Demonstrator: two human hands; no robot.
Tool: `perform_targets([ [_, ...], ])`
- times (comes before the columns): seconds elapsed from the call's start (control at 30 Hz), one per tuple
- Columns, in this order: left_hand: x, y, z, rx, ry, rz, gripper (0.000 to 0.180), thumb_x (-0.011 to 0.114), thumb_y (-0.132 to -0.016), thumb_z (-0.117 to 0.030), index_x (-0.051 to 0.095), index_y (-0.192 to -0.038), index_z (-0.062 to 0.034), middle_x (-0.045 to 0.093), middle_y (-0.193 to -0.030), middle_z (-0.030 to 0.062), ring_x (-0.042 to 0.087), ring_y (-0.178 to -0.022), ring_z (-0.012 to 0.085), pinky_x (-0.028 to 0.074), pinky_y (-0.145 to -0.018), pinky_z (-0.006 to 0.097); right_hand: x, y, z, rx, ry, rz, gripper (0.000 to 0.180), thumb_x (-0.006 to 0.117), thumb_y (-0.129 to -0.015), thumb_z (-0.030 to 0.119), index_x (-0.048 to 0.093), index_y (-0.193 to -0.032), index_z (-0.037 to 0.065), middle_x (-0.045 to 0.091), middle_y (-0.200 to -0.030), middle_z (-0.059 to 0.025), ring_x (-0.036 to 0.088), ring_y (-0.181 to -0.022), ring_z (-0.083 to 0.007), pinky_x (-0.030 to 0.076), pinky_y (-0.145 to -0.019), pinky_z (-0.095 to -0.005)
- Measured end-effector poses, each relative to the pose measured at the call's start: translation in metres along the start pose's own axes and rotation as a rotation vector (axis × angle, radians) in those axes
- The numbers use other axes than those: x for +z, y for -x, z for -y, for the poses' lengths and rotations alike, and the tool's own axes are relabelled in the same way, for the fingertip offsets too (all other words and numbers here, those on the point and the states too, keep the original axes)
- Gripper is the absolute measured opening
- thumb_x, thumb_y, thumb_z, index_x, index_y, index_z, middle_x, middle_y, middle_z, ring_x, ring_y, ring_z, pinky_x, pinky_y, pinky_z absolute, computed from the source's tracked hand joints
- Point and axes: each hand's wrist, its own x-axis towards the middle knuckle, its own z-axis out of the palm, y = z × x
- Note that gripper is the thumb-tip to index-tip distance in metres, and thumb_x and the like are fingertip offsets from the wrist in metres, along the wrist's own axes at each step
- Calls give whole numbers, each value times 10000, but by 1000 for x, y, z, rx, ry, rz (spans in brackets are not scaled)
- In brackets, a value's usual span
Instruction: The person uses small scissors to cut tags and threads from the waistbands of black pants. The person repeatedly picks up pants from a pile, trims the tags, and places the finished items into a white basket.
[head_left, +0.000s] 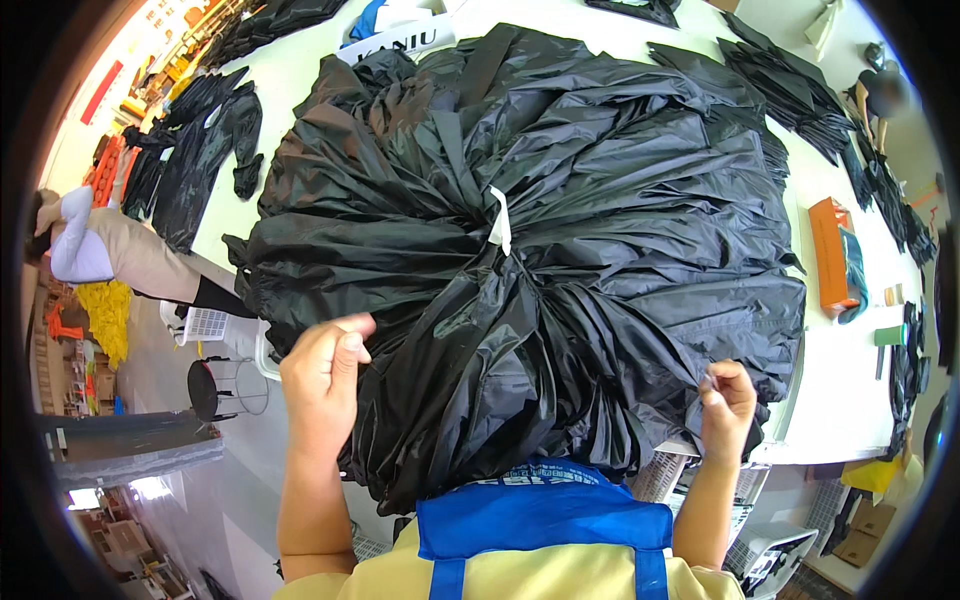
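A large heap of black, shiny garments (640, 150) covers the table in front of me, gathered into folds that run out from its middle. A white strip (500, 222) stands up at that gathered centre. At the near left edge of the heap is my left hand (325, 370), its fingers curled and the index finger bent towards the thumb; whatever they hold, if anything, is not visible. My right hand (728, 405) pinches thumb and fingers together against the near right edge of the heap. What lies between those fingertips is too small to name.
Black garments (195, 150) lie at the table's left, and flat black stacks (785, 90) at the far right. An orange box (832, 255) stands on the white table (830, 420). People are at the left and far right. A white basket (205, 323) is at lower left.
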Motion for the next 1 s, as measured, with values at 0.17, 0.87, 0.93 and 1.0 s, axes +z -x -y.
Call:
perform_targets([
  [0.17, 1, -5, -15, 114, -219, 101, 354, 566, -904, -251, 536, -1167, -16, 485, -1317, 167, 529, -1125, 287, 447, -868, 356, -78, 24, 1, 191, 417, -257, 172, 601, -865, 79, 567, -1020, 11, 477, -752, 51, 410, -668, -35, 319, -598, -165],
  [0.87, 75, -186, 10, 444, -553, 220, 543, 403, -946, -425, 325, -1411, -156, 296, -1464, 161, 270, -1349, 355, 243, -1101, 406, -20, 57, -31, 156, 203, -119, 133, 435, -945, 84, 496, -1047, 24, 475, -722, 2, 421, -649, -69, 352, -609, -206],
  [0.93, 89, -221, 41, 506, -699, 252, 444, 358, -955, -386, 416, -1351, -193, 380, -1419, 143, 366, -1301, 306, 308, -1053, 420, -5, 58, -29, 173, 207, -106, 156, 472, -915, 51, 523, -1056, 10, 446, -725, 35, 397, -653, -48, 327, -600, -190],
  [1.0, 74, -222, 31, 209, -892, 541, 420, 312, -959, -392, 573, -1174, -145, 571, -1225, 139, 528, -1138, 289, 358, -983, 406, 1, 66, -28, 243, 263, -123, 152, 485, -914, 54, 551, -1042, 6, 444, -738, 53, 377, -651, -30, 312, -589, -180],
])
